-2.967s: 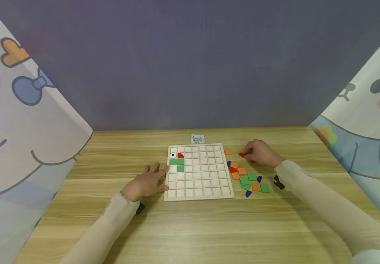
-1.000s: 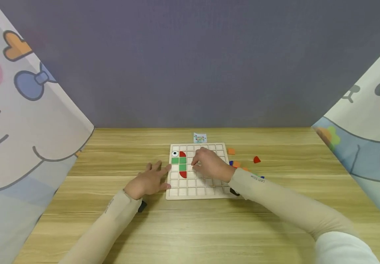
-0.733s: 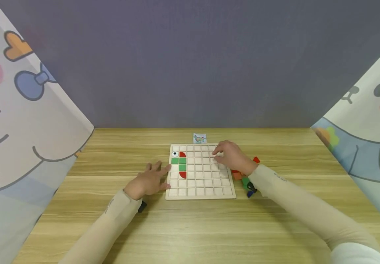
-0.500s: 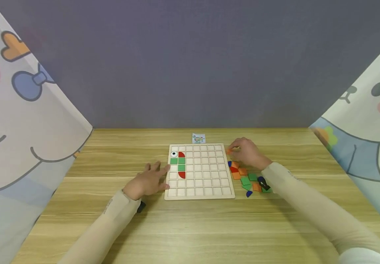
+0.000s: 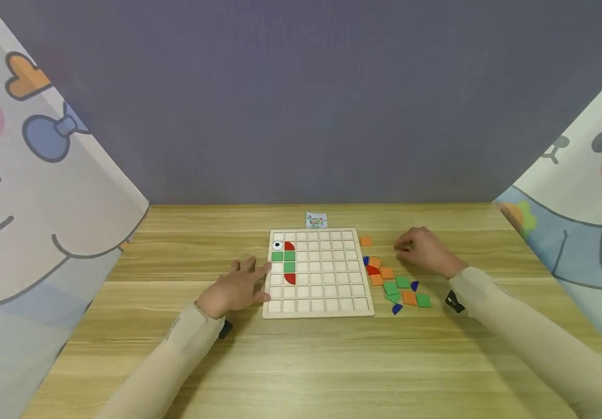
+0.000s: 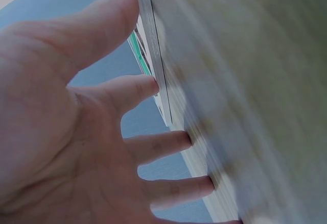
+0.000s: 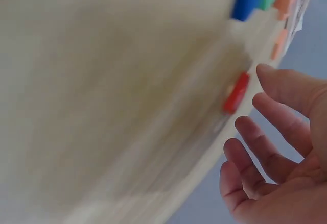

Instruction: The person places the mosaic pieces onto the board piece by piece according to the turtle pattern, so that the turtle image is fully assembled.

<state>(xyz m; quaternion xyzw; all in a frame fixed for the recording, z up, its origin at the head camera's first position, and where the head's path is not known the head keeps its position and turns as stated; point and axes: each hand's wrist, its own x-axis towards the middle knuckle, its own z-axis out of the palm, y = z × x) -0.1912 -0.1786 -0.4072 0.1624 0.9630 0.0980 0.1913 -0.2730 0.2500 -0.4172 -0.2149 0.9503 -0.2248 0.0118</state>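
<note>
My left hand lies with fingers spread at the left side of the wooden grid board. Its thumb and index fingertip are at the board's edge; the other fingertips reach the table. On the board sit an eye piece, green squares and two red quarter-round pieces. Off to the board's right, my right hand hovers low with loosely bent fingers, nothing between them. The right wrist view has a loose red piece on the table just past those fingertips; the hand hides it in the head view.
Beside the board's right edge lies a loose cluster of orange squares, green squares and blue pieces. One orange square lies apart, farther back. A small picture card rests behind the board.
A red quarter-round piece now sits below the green squares. My right hand has left the board, passed by the lone orange square and come right to the loose red piece. My left hand stays put.
</note>
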